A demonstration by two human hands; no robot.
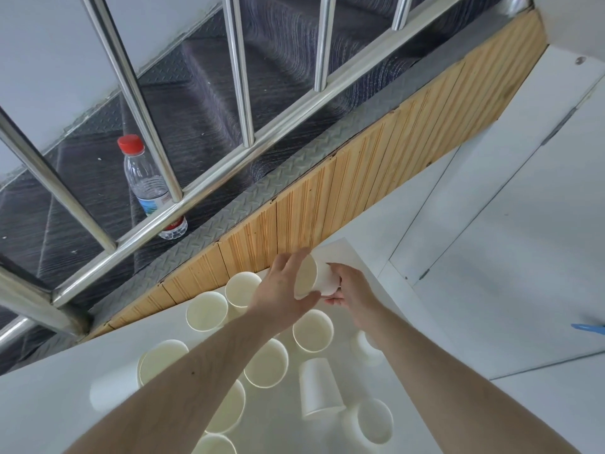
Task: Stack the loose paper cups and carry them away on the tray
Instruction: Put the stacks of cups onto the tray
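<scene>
Several white paper cups lie loose on the white table (49, 404); some stand upright, like one cup (207, 311) at the back left, and one upside-down cup (319, 388) sits near the right. At the table's far edge both hands meet on a held paper cup (316, 276) lying sideways in the air. My left hand (283, 290) grips its rim end, and my right hand (352, 286) holds its base end. No tray can be made out.
A wooden slatted panel (327, 208) borders the table's far side, with a metal stair railing (229, 165) above. A plastic water bottle (147, 181) with a red cap stands on the stair ledge. White cabinet surfaces (491, 257) and a blue item (589, 329) lie to the right.
</scene>
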